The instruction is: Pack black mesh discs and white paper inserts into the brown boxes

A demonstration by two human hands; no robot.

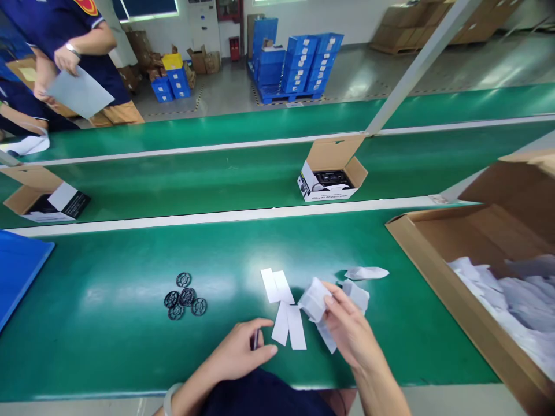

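My left hand (pixel 241 349) rests at the near edge of the green table (pixel 108 323), fingers closed around a small dark round part that barely shows. My right hand (pixel 347 326) holds a small white pouch (pixel 314 299) between thumb and fingers, just above the table. Several flat white pouches (pixel 284 309) lie on the table between my hands, and more lie beside my right hand (pixel 366 273). A cluster of several black round grille parts (pixel 185 297) sits on the table to the left of my left hand.
A big open cardboard carton (pixel 437 260) full of white pouches stands at the right. Open product boxes (pixel 332 170) (pixel 43 196) sit on the green conveyor (pixel 217 173) beyond. A blue tray (pixel 17 266) lies at the left edge. People in dark blue shirts (pixel 65 34) stand far left.
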